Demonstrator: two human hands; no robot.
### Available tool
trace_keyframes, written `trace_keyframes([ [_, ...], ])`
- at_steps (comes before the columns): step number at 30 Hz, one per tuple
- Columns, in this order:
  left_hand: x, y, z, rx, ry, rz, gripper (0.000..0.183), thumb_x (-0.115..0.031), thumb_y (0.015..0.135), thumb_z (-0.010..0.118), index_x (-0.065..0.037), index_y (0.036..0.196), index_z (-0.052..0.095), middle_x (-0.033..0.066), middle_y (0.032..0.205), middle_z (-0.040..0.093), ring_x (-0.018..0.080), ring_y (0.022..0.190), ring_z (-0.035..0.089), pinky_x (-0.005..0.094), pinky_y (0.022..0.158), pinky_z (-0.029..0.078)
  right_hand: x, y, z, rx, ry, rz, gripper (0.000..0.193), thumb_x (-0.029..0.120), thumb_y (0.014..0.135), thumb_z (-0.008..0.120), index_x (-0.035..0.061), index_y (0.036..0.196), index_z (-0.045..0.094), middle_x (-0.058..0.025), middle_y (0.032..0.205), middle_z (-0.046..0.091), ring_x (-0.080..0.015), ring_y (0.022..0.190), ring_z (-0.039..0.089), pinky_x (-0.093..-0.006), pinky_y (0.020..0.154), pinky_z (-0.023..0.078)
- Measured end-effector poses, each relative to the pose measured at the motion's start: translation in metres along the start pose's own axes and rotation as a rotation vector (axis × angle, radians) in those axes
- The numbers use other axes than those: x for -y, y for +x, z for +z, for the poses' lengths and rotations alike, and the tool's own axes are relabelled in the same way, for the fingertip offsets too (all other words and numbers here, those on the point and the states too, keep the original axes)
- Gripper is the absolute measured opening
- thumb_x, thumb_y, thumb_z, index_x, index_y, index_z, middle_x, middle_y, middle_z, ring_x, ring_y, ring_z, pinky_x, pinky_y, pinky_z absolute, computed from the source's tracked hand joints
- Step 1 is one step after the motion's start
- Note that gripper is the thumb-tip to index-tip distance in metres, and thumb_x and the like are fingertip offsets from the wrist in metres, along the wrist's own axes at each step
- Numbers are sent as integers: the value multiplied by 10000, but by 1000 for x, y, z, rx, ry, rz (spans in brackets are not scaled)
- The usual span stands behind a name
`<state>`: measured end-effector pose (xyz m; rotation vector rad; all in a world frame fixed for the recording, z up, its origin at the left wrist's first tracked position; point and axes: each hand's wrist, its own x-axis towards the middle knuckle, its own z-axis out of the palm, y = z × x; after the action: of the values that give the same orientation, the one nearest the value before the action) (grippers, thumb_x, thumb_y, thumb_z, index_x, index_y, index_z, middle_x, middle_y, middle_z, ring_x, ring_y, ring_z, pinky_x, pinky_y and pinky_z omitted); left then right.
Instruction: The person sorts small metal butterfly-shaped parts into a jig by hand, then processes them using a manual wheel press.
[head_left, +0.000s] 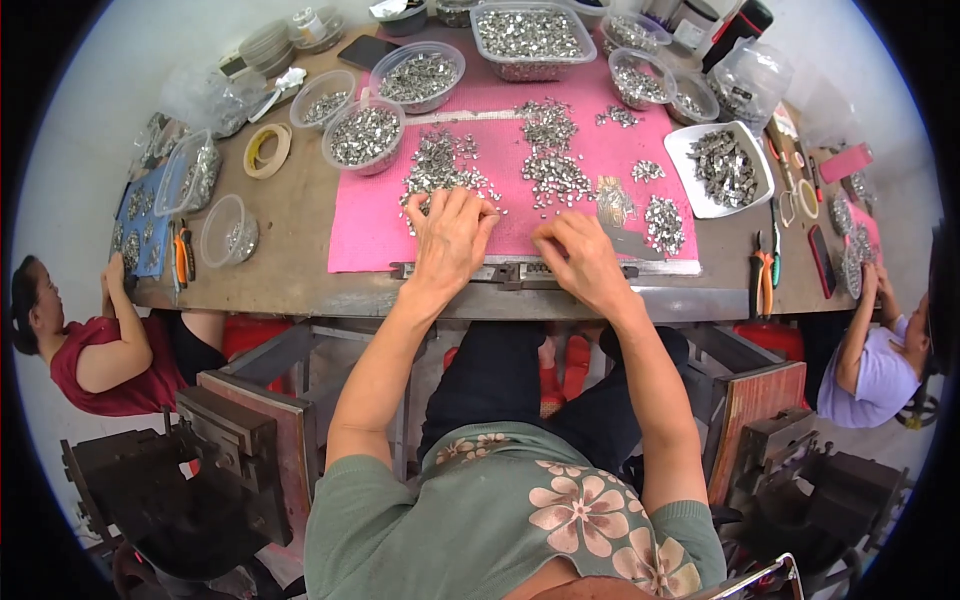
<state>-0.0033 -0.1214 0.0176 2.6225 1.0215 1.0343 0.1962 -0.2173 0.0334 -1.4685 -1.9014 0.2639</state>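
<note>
My left hand (448,240) bends down over the near end of a heap of small silvery metal pieces (440,160), its fingers curled in and their tips mostly hidden. To its right, my right hand (588,262) is closed in a pinch just above a long dark metal fixture (515,275) along the table's front edge. Whatever either hand grips is too small or hidden to name. More metal pieces (556,180) lie in heaps beyond my right hand, beside some flat thin metal strips (614,203). All this rests on a pink mat (362,225).
Clear tubs of metal pieces (365,135) stand at the back left. A white tray (768,185) holds more at right. Tape (267,150), orange-handled pliers (762,280) and a red-edged phone (821,260) lie around. People work at left (110,350) and right (880,350).
</note>
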Motion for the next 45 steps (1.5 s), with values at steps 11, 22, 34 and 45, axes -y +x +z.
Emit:
trace_keyframes([
  [11,-33,-21,1,37,-194,31,104,-63,871,700,-82,954,640,33,934,602,240,935,573,432,957,334,-24,51,44,-50,-125,-26,76,104,805,724,47,827,679,-119,831,627,-308,865,608,-430,798,431],
  [22,-55,-25,17,44,-282,175,148,-59,826,736,-63,944,645,72,958,612,265,938,584,432,934,381,-26,20,7,-103,-76,27,79,110,843,731,52,832,677,-92,801,623,-292,799,611,-418,781,432],
  [34,-59,-28,22,6,-258,166,150,-61,817,742,-60,939,655,82,925,598,286,893,562,447,933,389,-33,44,28,8,-98,-116,78,136,863,704,62,886,716,-102,868,642,-292,882,629,-424,820,426],
  [45,-59,-26,20,39,-275,130,156,-58,817,737,-50,948,653,83,948,606,285,924,587,480,988,404,-21,4,-12,-52,-22,-60,77,75,874,697,36,889,632,-97,839,603,-283,825,601,-398,767,404],
])
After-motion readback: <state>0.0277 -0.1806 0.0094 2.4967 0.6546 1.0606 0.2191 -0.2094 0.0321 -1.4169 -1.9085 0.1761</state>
